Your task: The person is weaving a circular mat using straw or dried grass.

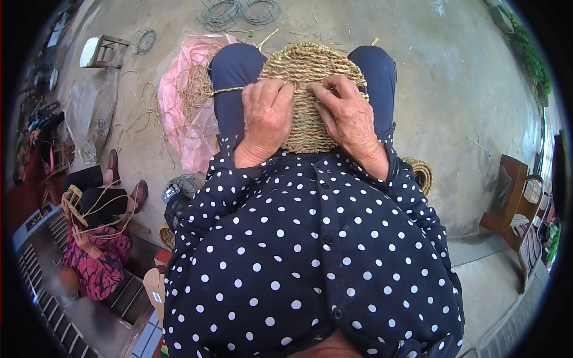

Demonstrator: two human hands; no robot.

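A round basket of woven straw rope (310, 62) rests across my lap between my knees. My left hand (267, 116) lies on its left side, fingers curled down. A twisted straw rope (228, 89) runs from under those fingers out to the left, over my knee. My right hand (346, 113) is on the basket's right side, its bent fingers and thumb closed at the weave; the fingertips of both hands nearly meet at a dark gap in the middle. What lies under the fingertips is hidden.
Loose straw rope lies tangled on a pink plastic sheet (185, 101) at my left. Wire frames (221, 13) lie on the floor ahead, near a small stool (102, 51). A seated person (98, 253) at the left handles straw work. A wooden bench (507, 197) stands at right.
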